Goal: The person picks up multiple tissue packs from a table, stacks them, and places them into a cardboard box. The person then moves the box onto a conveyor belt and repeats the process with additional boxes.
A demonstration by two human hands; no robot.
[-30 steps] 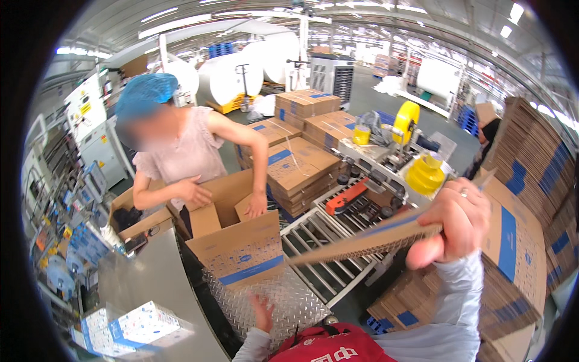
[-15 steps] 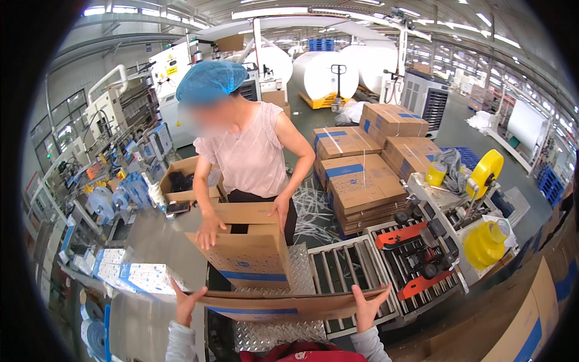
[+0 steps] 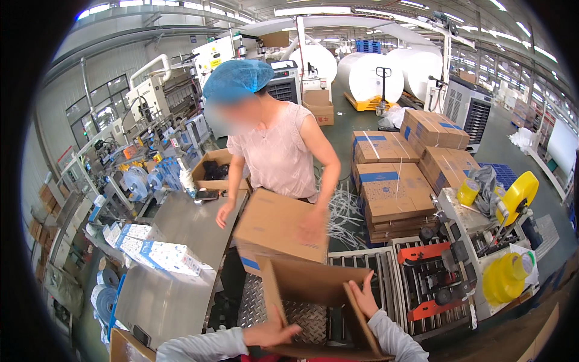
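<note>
An opened-out brown cardboard box [image 3: 356, 326] stands in front of me with its top open. Through it I see metal plate and rollers, so its bottom is open too. My left hand [image 3: 271, 330] grips its left wall, the thumb reaching over the inside. On the right wall, my right hand [image 3: 363, 295] holds the upper edge. Just beyond stands a second cardboard box [image 3: 280, 226], its upper face closed over. A co-worker's one hand rests on that box, blurred; the other hovers left of it.
A steel table [image 3: 181, 223] at left bears white-and-blue packs [image 3: 172, 256]. To the right run a roller conveyor [image 3: 377, 265] and a taping machine with red guides [image 3: 425, 253]. Packed cartons [image 3: 395, 187] are stacked behind. A co-worker [image 3: 274, 145] stands across from me.
The flat box between my hands has been opened into a square tube, and my hands have come closer together. The co-worker's box has turned and its top flaps are down. My view has shifted left.
</note>
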